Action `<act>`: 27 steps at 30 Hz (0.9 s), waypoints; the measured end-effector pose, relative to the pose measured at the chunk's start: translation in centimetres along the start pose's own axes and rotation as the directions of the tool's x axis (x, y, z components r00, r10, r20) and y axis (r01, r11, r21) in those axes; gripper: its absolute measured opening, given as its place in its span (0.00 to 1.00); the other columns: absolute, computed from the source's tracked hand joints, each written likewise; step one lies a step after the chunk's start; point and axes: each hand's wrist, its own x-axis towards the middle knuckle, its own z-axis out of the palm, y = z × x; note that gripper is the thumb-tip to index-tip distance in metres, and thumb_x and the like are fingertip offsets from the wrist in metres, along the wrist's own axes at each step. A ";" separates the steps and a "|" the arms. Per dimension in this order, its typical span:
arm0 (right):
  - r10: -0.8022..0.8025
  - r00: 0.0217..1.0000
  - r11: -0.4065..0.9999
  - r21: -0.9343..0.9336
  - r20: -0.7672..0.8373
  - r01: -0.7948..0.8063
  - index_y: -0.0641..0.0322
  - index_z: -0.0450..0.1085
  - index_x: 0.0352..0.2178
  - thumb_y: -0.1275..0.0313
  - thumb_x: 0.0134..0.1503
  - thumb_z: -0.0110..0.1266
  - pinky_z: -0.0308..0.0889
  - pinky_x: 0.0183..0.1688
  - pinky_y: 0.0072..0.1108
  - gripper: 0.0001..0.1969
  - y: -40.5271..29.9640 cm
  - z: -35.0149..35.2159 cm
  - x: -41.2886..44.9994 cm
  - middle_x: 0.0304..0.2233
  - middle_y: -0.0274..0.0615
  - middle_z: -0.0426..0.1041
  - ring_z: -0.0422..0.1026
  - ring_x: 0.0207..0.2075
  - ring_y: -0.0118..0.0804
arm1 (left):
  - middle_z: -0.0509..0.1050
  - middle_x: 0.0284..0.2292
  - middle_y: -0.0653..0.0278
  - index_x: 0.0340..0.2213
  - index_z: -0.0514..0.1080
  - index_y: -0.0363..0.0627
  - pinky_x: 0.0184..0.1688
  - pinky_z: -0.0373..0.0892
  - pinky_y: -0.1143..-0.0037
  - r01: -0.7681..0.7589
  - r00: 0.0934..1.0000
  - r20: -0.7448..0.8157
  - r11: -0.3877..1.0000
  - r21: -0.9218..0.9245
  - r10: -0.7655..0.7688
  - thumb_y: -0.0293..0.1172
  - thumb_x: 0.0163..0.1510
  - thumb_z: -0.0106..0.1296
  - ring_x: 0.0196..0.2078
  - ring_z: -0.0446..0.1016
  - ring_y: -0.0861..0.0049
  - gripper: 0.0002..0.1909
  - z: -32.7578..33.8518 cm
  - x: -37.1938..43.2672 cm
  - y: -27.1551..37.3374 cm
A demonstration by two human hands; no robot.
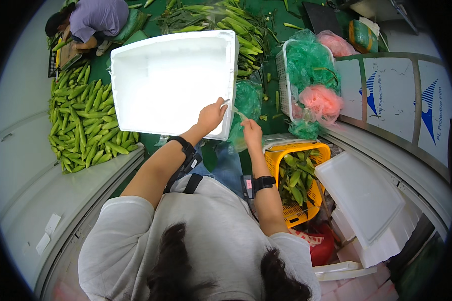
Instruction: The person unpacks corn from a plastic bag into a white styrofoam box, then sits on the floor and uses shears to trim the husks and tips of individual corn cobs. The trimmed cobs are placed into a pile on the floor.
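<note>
A white foam box [173, 84], lit brightly inside and with nothing visible in it, stands tilted before me. My left hand [211, 116] is over its near right corner, fingertips at the inner side of the right wall by a small dark mark. Whether those fingers grip the wall cannot be told. Just outside that wall, my right hand [252, 133] pinches a thin pale strip [240, 113] that runs towards the box rim. Behind the strip hangs a crumpled green plastic bag [247, 99], partly hidden by the box and my right hand.
Green corn ears [84, 120] are heaped at left, near a crouching person [98, 19]. Loose husks [245, 34] lie beyond the box. A white basket [282, 81] holds plastic bags. A yellow crate [327, 150] of husks and a foam lid [359, 195] are at right.
</note>
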 end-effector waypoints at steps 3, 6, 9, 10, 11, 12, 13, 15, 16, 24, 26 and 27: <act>0.031 0.998 0.999 0.027 0.054 -0.032 0.65 0.71 0.26 0.59 0.55 0.48 0.57 0.22 0.19 0.17 0.2 -0.5 -0.4 0.15 0.33 0.64 0.62 0.18 0.25 | 0.73 0.27 0.51 0.43 0.62 0.38 0.30 0.68 0.65 0.076 0.990 -0.102 0.984 -0.161 -0.094 0.42 0.48 0.54 0.31 0.73 0.57 0.26 1.2 -1.0 -0.7; 0.062 0.975 0.996 0.042 0.214 -0.073 0.65 0.70 0.33 0.61 0.53 0.52 0.59 0.25 0.21 0.15 -0.2 -0.4 -1.7 0.18 0.35 0.67 0.64 0.20 0.28 | 0.72 0.34 0.47 0.45 0.63 0.36 0.38 0.69 0.67 0.077 0.975 -0.193 0.983 -0.166 -0.109 0.44 0.39 0.61 0.37 0.72 0.56 0.34 3.5 -0.8 -0.9; 0.140 0.909 0.987 0.016 0.392 -0.158 0.64 0.67 0.40 0.63 0.50 0.54 0.63 0.30 0.23 0.18 -1.0 -1.4 -3.5 0.20 0.39 0.69 0.67 0.23 0.34 | 0.74 0.33 0.47 0.42 0.65 0.35 0.37 0.70 0.68 0.251 0.965 -0.026 0.947 -0.201 -0.261 0.43 0.37 0.61 0.35 0.74 0.56 0.33 4.6 -0.2 -1.6; 0.077 0.916 0.997 -0.028 0.395 -0.071 0.64 0.67 0.42 0.64 0.50 0.54 0.63 0.29 0.22 0.19 -1.3 -2.0 -3.9 0.20 0.38 0.69 0.67 0.23 0.32 | 0.74 0.32 0.47 0.41 0.66 0.35 0.37 0.70 0.67 0.317 0.947 0.031 0.923 -0.218 -0.318 0.43 0.36 0.60 0.35 0.74 0.56 0.32 4.6 -0.1 -1.7; 0.042 0.915 0.996 -0.083 0.402 -0.009 0.63 0.66 0.43 0.65 0.50 0.54 0.63 0.28 0.21 0.20 -1.8 -2.7 -4.1 0.20 0.37 0.69 0.66 0.22 0.31 | 0.74 0.31 0.47 0.41 0.66 0.34 0.37 0.70 0.67 0.311 0.949 0.022 0.920 -0.239 -0.315 0.43 0.36 0.59 0.34 0.74 0.56 0.32 4.4 0.0 -1.9; 0.001 0.927 0.995 -0.097 0.376 0.038 0.62 0.66 0.44 0.67 0.50 0.53 0.60 0.26 0.19 0.19 -2.5 -3.6 -4.0 0.20 0.34 0.67 0.64 0.21 0.27 | 0.74 0.31 0.47 0.40 0.67 0.34 0.37 0.70 0.67 0.310 0.946 -0.011 0.917 -0.251 -0.323 0.43 0.36 0.58 0.33 0.74 0.56 0.31 3.9 -0.1 -2.1; -0.081 0.927 0.996 -0.004 0.366 0.088 0.62 0.67 0.44 0.68 0.51 0.52 0.56 0.23 0.17 0.18 -3.3 -4.4 -4.0 0.19 0.31 0.65 0.61 0.20 0.22 | 0.74 0.30 0.47 0.39 0.67 0.34 0.36 0.70 0.67 0.310 0.942 -0.050 0.916 -0.256 -0.333 0.43 0.35 0.58 0.33 0.74 0.55 0.31 3.2 -0.4 -2.1; 0.003 0.913 1.000 0.022 0.409 -0.013 0.62 0.67 0.43 0.70 0.53 0.50 0.53 0.22 0.15 0.16 -5.4 -6.5 -3.1 0.19 0.28 0.63 0.58 0.20 0.19 | 0.74 0.30 0.46 0.40 0.67 0.33 0.36 0.70 0.67 0.320 0.918 -0.137 0.898 -0.301 -0.373 0.43 0.36 0.56 0.33 0.74 0.56 0.30 1.6 -1.5 -2.1; -0.073 0.912 0.996 0.079 0.403 0.045 0.61 0.67 0.43 0.71 0.54 0.48 0.53 0.22 0.14 0.14 -6.8 -7.3 -2.7 0.18 0.27 0.62 0.57 0.20 0.18 | 0.74 0.30 0.46 0.40 0.66 0.34 0.37 0.70 0.67 0.319 0.904 -0.184 0.895 -0.311 -0.386 0.43 0.36 0.55 0.33 0.74 0.56 0.31 0.5 -2.1 -2.1; -0.567 0.644 0.795 0.137 0.514 0.591 0.62 0.67 0.43 0.67 0.52 0.52 0.62 0.28 0.23 0.17 -15.8 -8.2 -1.2 0.22 0.38 0.70 0.69 0.25 0.31 | 0.74 0.30 0.47 0.39 0.70 0.39 0.36 0.70 0.67 0.405 0.680 -0.451 0.808 -0.427 -0.579 0.43 0.39 0.53 0.33 0.74 0.55 0.26 -7.5 -9.0 -4.7; -0.377 0.660 0.767 -0.180 0.650 0.616 0.64 0.65 0.45 0.64 0.49 0.55 0.64 0.35 0.24 0.23 -16.2 -8.0 -0.3 0.29 0.45 0.71 0.70 0.31 0.34 | 0.75 0.30 0.49 0.38 0.71 0.41 0.37 0.69 0.67 0.418 0.589 -0.564 0.815 -0.401 -0.579 0.45 0.40 0.52 0.34 0.74 0.56 0.25 -9.6 -10.3 -5.7; -0.268 0.679 0.706 -0.341 0.683 0.621 0.66 0.64 0.46 0.63 0.48 0.56 0.65 0.38 0.25 0.25 -16.2 -8.2 0.3 0.32 0.49 0.72 0.71 0.34 0.35 | 0.75 0.30 0.50 0.38 0.72 0.41 0.37 0.69 0.66 0.433 0.555 -0.597 0.814 -0.387 -0.579 0.46 0.41 0.52 0.34 0.74 0.56 0.25 -10.7 -10.9 -6.1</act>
